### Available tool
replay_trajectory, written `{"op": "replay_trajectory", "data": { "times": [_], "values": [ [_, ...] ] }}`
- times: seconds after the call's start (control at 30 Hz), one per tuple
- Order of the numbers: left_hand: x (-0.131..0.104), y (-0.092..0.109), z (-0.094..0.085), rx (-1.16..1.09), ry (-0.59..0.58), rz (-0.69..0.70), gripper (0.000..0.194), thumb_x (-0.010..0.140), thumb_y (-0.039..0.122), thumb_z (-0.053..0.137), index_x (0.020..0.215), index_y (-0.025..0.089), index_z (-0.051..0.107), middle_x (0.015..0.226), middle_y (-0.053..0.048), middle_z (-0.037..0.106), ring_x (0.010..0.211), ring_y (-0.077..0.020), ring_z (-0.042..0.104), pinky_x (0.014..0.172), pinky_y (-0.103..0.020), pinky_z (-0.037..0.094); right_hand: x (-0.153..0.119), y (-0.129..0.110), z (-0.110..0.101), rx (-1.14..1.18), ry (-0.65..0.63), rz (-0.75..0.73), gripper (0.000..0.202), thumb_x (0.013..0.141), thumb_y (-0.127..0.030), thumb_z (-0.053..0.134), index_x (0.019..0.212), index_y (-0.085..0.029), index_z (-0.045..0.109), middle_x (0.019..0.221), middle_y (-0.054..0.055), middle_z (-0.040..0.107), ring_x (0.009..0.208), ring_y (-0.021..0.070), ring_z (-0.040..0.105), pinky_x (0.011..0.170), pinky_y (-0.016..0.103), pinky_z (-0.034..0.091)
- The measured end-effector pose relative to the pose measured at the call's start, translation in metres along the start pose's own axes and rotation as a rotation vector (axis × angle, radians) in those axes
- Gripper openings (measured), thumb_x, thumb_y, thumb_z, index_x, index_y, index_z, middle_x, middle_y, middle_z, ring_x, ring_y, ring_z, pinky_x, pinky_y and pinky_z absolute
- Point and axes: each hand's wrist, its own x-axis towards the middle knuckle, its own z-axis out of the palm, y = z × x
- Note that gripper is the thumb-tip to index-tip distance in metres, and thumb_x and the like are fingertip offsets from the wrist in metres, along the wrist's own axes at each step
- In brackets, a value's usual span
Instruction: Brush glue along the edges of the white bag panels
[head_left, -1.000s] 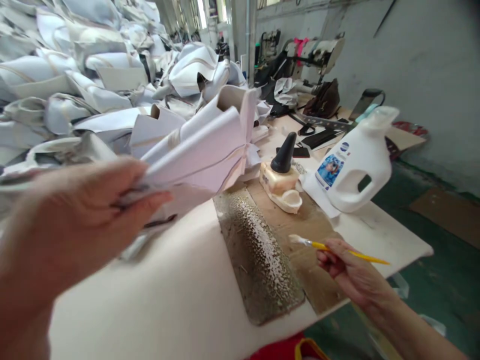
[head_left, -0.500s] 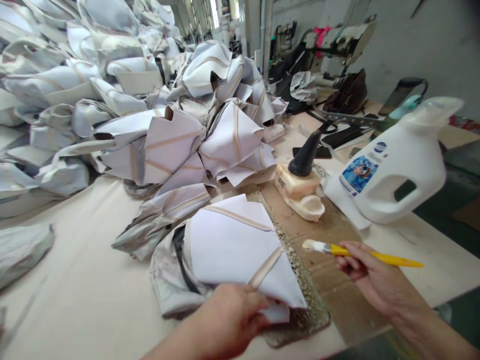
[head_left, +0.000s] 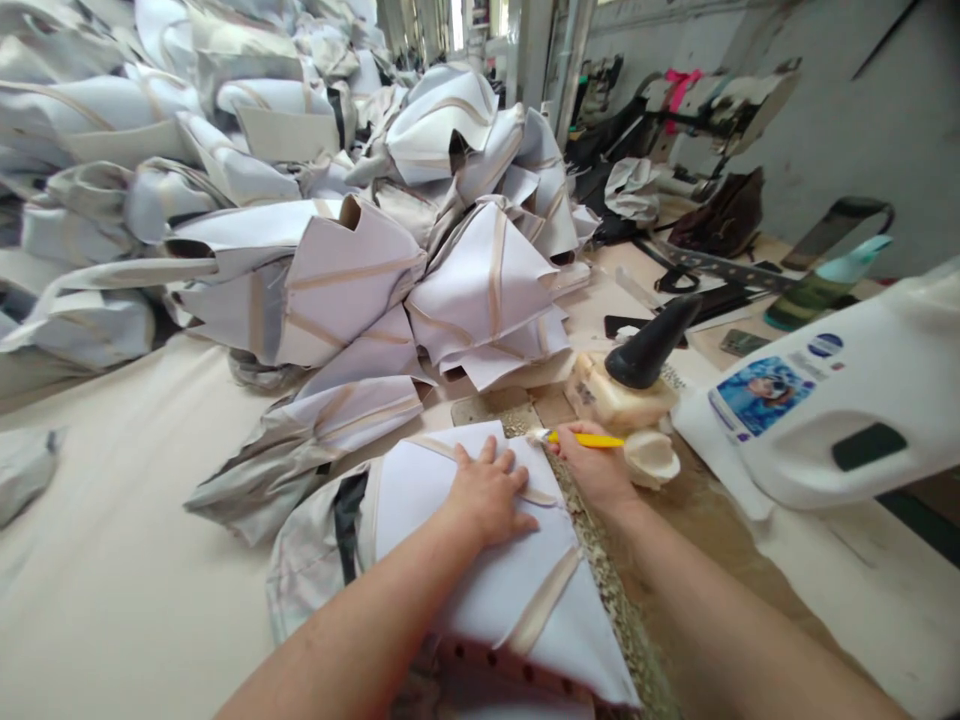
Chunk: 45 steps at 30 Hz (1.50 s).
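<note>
A white fabric piece with beige strips [head_left: 427, 510] lies on a glue-crusted board [head_left: 622, 610] in front of me. My left hand [head_left: 491, 490] rests on its upper part, fingers spread. In my right hand [head_left: 592, 465] is a yellow brush [head_left: 589, 440], its white-coated bristles at the fabric's upper right edge. Close behind that hand stands a yellowish glue container [head_left: 615, 395] with a black cone [head_left: 652, 345] on top and a round, cream-coloured part at its front.
A large heap of similar white and grey pieces [head_left: 352, 280] covers the back and left. At the right stands a big white jug [head_left: 847, 400]. A sewing machine [head_left: 720, 110] and a green bottle [head_left: 825, 285] are farther back.
My left hand has moved from the fabric's lower edge up onto its top and opened. The brush in my right hand has gone left to the fabric's edge. The view has shifted slightly.
</note>
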Motion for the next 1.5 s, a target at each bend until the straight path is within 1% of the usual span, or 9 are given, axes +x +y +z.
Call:
{"op": "replay_trajectory", "data": {
  "times": [0.1, 0.3, 0.4, 0.53, 0.6, 0.83, 1.07, 1.27, 1.5],
  "values": [
    [-0.001, 0.0, -0.002, -0.01, 0.005, -0.006, 0.067, 0.071, 0.069, 0.045, 0.125, 0.03, 0.043, 0.134, -0.009, 0.04, 0.13, -0.0369, 0.016, 0.09, -0.074, 0.015, -0.003, 0.003, 0.003, -0.068, -0.056, -0.023, 0.019, 0.074, -0.034, 0.053, 0.064, -0.019, 0.059, 0.061, 0.001, 0.062, 0.062, 0.0168, 0.057, 0.06, 0.026, 0.042],
    [-0.001, -0.002, 0.002, -0.037, 0.015, -0.013, 0.067, 0.072, 0.067, 0.046, 0.127, 0.028, 0.042, 0.135, -0.01, 0.038, 0.131, -0.0367, 0.014, 0.092, -0.071, 0.015, -0.052, 0.008, -0.035, -0.233, -0.183, 0.114, 0.029, 0.077, -0.04, 0.051, 0.057, -0.02, 0.055, 0.053, -0.001, 0.059, 0.051, 0.0134, 0.053, 0.051, 0.023, 0.039],
    [-0.001, -0.001, 0.003, -0.05, 0.033, -0.015, 0.066, 0.071, 0.066, 0.049, 0.126, 0.028, 0.043, 0.136, -0.01, 0.038, 0.131, -0.0369, 0.013, 0.092, -0.071, 0.014, -0.033, -0.001, -0.028, -0.19, -0.167, 0.133, 0.034, 0.075, -0.043, 0.053, 0.05, -0.02, 0.048, 0.043, -0.002, 0.053, 0.043, 0.0129, 0.051, 0.046, 0.023, 0.039],
    [-0.001, -0.001, 0.004, -0.054, 0.046, -0.018, 0.066, 0.071, 0.063, 0.052, 0.126, 0.027, 0.044, 0.135, -0.011, 0.039, 0.13, -0.0374, 0.014, 0.091, -0.073, 0.014, 0.023, -0.01, 0.008, -0.068, -0.084, 0.05, 0.033, 0.075, -0.044, 0.053, 0.052, -0.021, 0.045, 0.044, -0.003, 0.05, 0.047, 0.0138, 0.054, 0.048, 0.023, 0.042],
    [-0.001, 0.0, 0.005, -0.064, 0.061, -0.021, 0.066, 0.07, 0.063, 0.053, 0.125, 0.027, 0.044, 0.135, -0.011, 0.04, 0.13, -0.0374, 0.015, 0.091, -0.073, 0.014, 0.037, -0.009, 0.018, -0.051, -0.057, 0.026, 0.034, 0.076, -0.046, 0.05, 0.054, -0.021, 0.044, 0.046, -0.002, 0.051, 0.049, 0.0139, 0.054, 0.051, 0.024, 0.043],
    [-0.002, -0.001, 0.006, -0.112, 0.061, -0.026, 0.064, 0.069, 0.061, 0.056, 0.124, 0.028, 0.046, 0.136, -0.011, 0.039, 0.131, -0.0373, 0.015, 0.093, -0.072, 0.012, 0.004, -0.011, -0.006, -0.158, -0.164, 0.065, 0.03, 0.073, -0.035, 0.055, 0.049, -0.019, 0.048, 0.042, -0.001, 0.052, 0.041, 0.0127, 0.049, 0.043, 0.023, 0.039],
    [-0.002, -0.001, 0.004, -0.106, 0.047, -0.027, 0.064, 0.07, 0.06, 0.055, 0.125, 0.027, 0.046, 0.137, -0.01, 0.038, 0.131, -0.0368, 0.014, 0.091, -0.073, 0.012, 0.012, -0.013, 0.0, -0.119, -0.139, 0.022, 0.03, 0.076, -0.039, 0.052, 0.054, -0.019, 0.051, 0.053, 0.0, 0.058, 0.053, 0.0135, 0.055, 0.054, 0.023, 0.044],
    [0.0, -0.001, 0.01, -0.102, 0.065, -0.031, 0.066, 0.07, 0.061, 0.055, 0.126, 0.027, 0.045, 0.138, -0.01, 0.037, 0.131, -0.0366, 0.013, 0.092, -0.073, 0.011, -0.025, -0.007, -0.021, -0.2, -0.267, 0.116, 0.031, 0.074, -0.04, 0.054, 0.051, -0.02, 0.047, 0.042, -0.002, 0.051, 0.042, 0.0123, 0.049, 0.043, 0.022, 0.038],
    [-0.002, 0.0, 0.007, -0.091, 0.038, -0.036, 0.065, 0.071, 0.061, 0.053, 0.127, 0.028, 0.043, 0.14, -0.008, 0.033, 0.132, -0.0374, 0.009, 0.095, -0.07, 0.01, -0.018, -0.006, -0.02, -0.135, -0.226, 0.089, 0.031, 0.075, -0.044, 0.053, 0.056, -0.019, 0.05, 0.05, -0.002, 0.054, 0.048, 0.0139, 0.054, 0.047, 0.023, 0.043]
  ]
}}
